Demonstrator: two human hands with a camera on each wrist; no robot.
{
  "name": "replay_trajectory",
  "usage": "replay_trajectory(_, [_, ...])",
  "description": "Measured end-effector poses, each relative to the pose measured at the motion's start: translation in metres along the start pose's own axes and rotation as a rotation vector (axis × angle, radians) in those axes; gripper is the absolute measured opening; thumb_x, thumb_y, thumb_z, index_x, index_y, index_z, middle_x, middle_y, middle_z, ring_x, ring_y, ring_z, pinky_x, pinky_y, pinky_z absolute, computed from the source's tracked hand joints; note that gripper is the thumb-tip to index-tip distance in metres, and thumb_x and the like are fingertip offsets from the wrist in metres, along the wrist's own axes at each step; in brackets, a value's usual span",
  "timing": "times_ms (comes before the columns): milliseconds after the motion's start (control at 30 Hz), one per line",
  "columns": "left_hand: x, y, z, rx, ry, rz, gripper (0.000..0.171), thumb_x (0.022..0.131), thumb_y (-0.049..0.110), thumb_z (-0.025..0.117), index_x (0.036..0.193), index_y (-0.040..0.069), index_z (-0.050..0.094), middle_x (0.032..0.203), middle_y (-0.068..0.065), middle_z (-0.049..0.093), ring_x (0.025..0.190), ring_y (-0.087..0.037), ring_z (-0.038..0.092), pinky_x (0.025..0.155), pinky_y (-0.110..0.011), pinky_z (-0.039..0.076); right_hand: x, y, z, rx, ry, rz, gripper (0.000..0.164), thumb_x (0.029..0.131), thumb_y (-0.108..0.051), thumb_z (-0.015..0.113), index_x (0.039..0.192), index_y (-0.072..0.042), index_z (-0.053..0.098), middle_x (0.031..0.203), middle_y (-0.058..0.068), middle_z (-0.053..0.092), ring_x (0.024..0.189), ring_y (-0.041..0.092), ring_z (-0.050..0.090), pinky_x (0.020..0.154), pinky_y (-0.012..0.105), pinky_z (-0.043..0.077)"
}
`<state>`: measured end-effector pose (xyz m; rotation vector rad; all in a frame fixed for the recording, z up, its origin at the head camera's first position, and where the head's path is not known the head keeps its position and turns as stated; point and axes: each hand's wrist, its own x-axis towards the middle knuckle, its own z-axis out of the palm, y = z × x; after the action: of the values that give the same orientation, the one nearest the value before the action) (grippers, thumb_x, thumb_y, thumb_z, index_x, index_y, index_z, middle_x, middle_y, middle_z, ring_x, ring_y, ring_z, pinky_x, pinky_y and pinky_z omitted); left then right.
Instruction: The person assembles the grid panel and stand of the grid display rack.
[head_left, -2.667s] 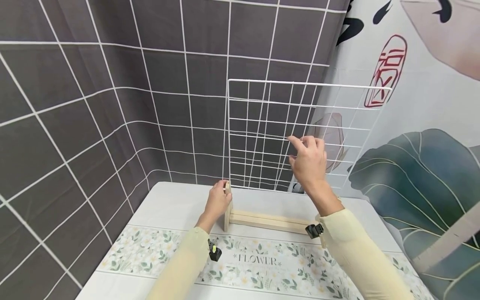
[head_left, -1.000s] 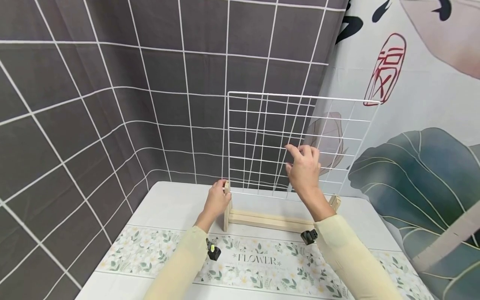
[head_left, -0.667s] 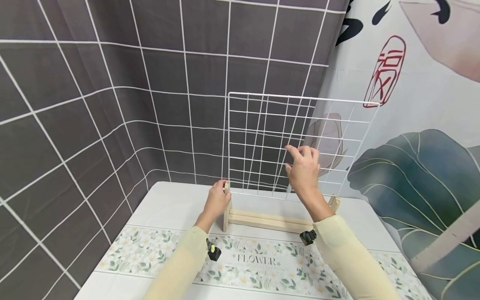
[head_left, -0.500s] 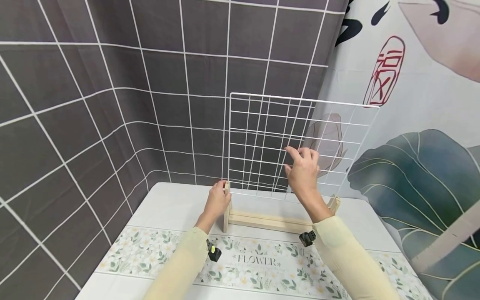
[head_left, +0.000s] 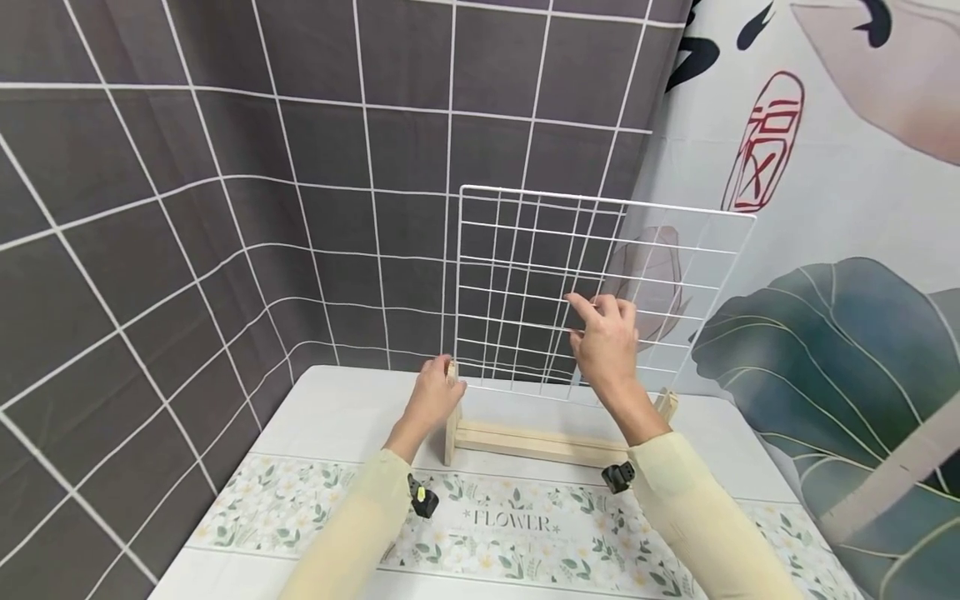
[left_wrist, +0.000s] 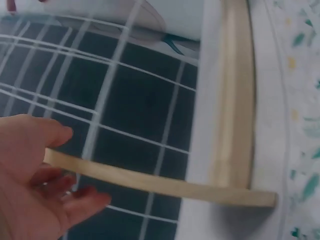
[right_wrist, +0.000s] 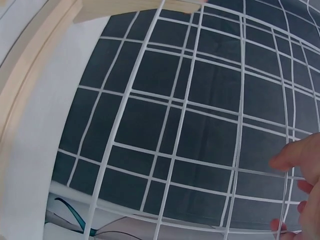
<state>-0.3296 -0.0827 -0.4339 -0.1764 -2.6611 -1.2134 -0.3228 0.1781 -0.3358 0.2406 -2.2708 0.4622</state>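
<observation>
My right hand [head_left: 606, 346] grips a white wire grid panel [head_left: 551, 193] by its middle wires. The panel stands nearly upright, its right side a little lower. In the right wrist view the thumb and fingers [right_wrist: 283, 156] lie on either side of a wire. The panel's lower left corner is close to a wooden stand [head_left: 540, 443], which has an upright at each end and a crossbar between them. At the left upright [left_wrist: 150, 182], my left hand [head_left: 433, 396] has its thumb and fingers spread on either side of the top, loosely, not closed on it.
The stand rests on a white table [head_left: 360, 396] with a floral strip [head_left: 510, 521] in front, lettered FLOWER. A dark curtain [head_left: 315, 208] with white lines hangs behind, and a printed white cloth [head_left: 817, 225] hangs at the right.
Over the earlier frames the panel came down with my right hand toward the stand, then its right side dipped slightly. Just now my left thumb has moved out from the upright as the hand loosened.
</observation>
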Motion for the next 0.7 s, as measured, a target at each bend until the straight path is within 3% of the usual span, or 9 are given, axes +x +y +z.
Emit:
replay_trajectory(167, [0.007,0.024,-0.014,-0.072,0.095,0.062,0.072,0.095,0.022,0.067,0.154,-0.002,0.033,0.150,-0.025,0.045,0.138,-0.041,0.049,0.115,-0.053,0.042,-0.002,0.000,0.005,-0.005,-0.017,-0.035,0.062,0.073,0.006,0.078,0.130,-0.018,0.068,0.122,0.020,0.060,0.122,0.044,0.049,0.077,0.061,0.050])
replay_trajectory(467, [0.021,0.065,-0.034,-0.113,0.191,0.179,0.078,0.094,0.022,0.068,0.157,0.003,0.027,0.148,-0.022,0.046,0.132,-0.039,0.054,0.107,-0.051,0.050,0.000,0.002,0.000,0.018,0.013,-0.004,0.062,0.073,0.009,0.078,0.129,-0.016,0.067,0.123,0.020,0.059,0.123,0.042,0.047,0.074,0.059,0.050])
replay_trajectory(700, [0.029,0.089,-0.035,-0.065,0.286,0.196,0.083,0.092,0.028,0.071,0.159,0.007,0.026,0.143,-0.017,0.051,0.117,-0.037,0.064,0.085,-0.049,0.058,0.000,0.002,0.000,0.017,-0.008,0.003,0.061,0.075,0.007,0.077,0.130,-0.016,0.067,0.123,0.020,0.058,0.123,0.042,0.047,0.076,0.059,0.050])
